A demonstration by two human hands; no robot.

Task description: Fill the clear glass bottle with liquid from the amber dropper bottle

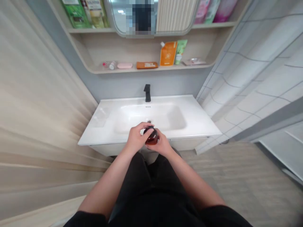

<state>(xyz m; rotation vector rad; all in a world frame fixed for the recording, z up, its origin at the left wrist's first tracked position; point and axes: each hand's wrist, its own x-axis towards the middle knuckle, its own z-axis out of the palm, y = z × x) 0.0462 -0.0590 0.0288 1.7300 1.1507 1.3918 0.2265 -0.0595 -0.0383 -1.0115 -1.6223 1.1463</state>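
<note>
Just in front of the sink's near edge, both hands are on a dark amber bottle (151,137) with a black top. My left hand (137,136) closes round its upper left side, fingers near the top and thumb across the front. From the right and below, my right hand (162,144) grips the bottle's body. Directly beyond is the white sink (170,118), with a black faucet (147,93) at its back. What the bottle holds cannot be made out.
A wall shelf (127,70) above the sink carries an orange pouch (168,54), a green tube (180,53), a flat orange packet (147,65) and a pink case (125,65). A clear flat item (100,117) lies on the counter's left. Curtains (47,94) hang at the left.
</note>
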